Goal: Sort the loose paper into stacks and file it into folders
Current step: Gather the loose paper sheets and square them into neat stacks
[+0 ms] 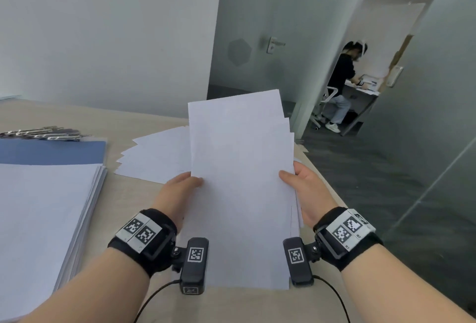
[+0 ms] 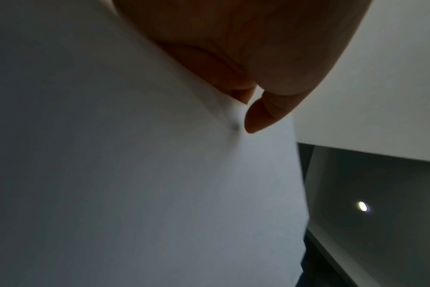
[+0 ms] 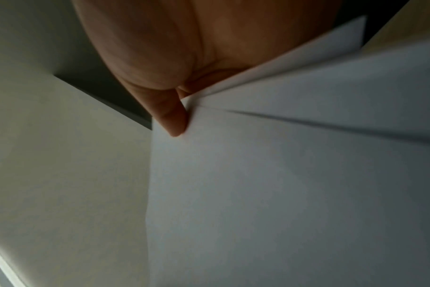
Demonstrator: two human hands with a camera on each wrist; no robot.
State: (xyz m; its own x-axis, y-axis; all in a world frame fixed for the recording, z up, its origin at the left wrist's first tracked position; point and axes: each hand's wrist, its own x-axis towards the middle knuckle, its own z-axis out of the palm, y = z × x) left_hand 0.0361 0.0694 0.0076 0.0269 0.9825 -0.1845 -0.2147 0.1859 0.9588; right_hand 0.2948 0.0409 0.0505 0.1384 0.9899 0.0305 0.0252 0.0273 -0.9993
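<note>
1. the left hand (image 1: pixel 177 194) pinches the left edge of a loose sheaf of plain white paper sheets (image 1: pixel 242 183): its thumb (image 1: pixel 192 181) lies on the top sheet and the other fingers are hidden under the sheaf. the left wrist view shows the thumb tip (image 2: pixel 260 118) pressed on the paper (image 2: pixel 160 174).
2. the right hand (image 1: pixel 306 194) grips the sheaf's right edge the same way, thumb (image 1: pixel 287 176) on top and fingers underneath. in the right wrist view the thumb (image 3: pixel 174 120) sits at the paper's edge, and the sheets (image 3: pixel 282 184) fan apart there.
3. the sheaf is held up between the two hands, above the near edge of the pale wooden desk (image 1: pixel 123 194); its far corners are staggered, not squared.
4. on the desk just behind the left hand lies a fanned spread of more white sheets (image 1: pixel 157 158).
5. at the desk's left side lies a thick squared stack of white paper (image 1: pixel 43 214).
6. behind that stack on the desk is a blue folder (image 1: pixel 54 151), and beyond the folder a row of metal binder clips (image 1: pixel 43 133).
7. past the desk's far right corner, through an open doorway, a person in a black top (image 1: pixel 340 75) sits at another table.
</note>
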